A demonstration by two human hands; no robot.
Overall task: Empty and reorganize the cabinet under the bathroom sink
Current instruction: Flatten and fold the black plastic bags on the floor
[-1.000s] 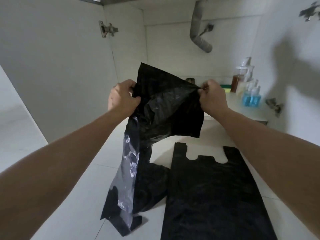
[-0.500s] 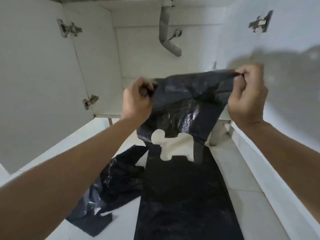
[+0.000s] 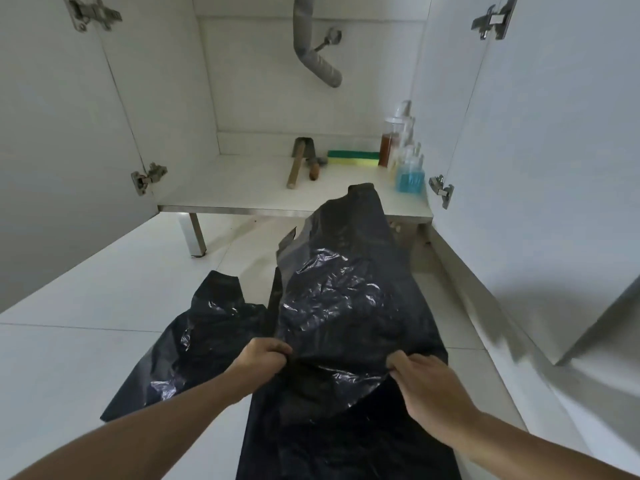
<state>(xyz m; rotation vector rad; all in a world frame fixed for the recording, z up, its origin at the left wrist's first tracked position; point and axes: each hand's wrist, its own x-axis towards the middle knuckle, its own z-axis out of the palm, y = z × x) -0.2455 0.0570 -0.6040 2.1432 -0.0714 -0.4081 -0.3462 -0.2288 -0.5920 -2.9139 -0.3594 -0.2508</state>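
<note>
A black plastic bag [image 3: 349, 299] billows above the floor in front of the open cabinet [image 3: 263, 188]. My left hand [image 3: 259, 358] pinches its near edge on the left and my right hand [image 3: 426, 386] pinches it on the right. Its far end reaches the cabinet's front edge. Under it a second black bag [image 3: 346, 445] lies flat on the floor. A third, crumpled black bag [image 3: 194, 348] lies to the left.
On the cabinet floor lie two wooden-handled tools [image 3: 301, 164], a green-and-yellow sponge [image 3: 353, 158], and bottles [image 3: 405, 157] at the right, one with blue liquid [image 3: 410, 176]. A grey drain pipe [image 3: 311, 46] hangs above. Both doors [image 3: 52, 133] stand open. White floor tiles [image 3: 86, 323] stretch to the left.
Both hands have dropped from chest height to low near me, flinging the held bag forward over the flat bag. The view now shows the cabinet's contents.
</note>
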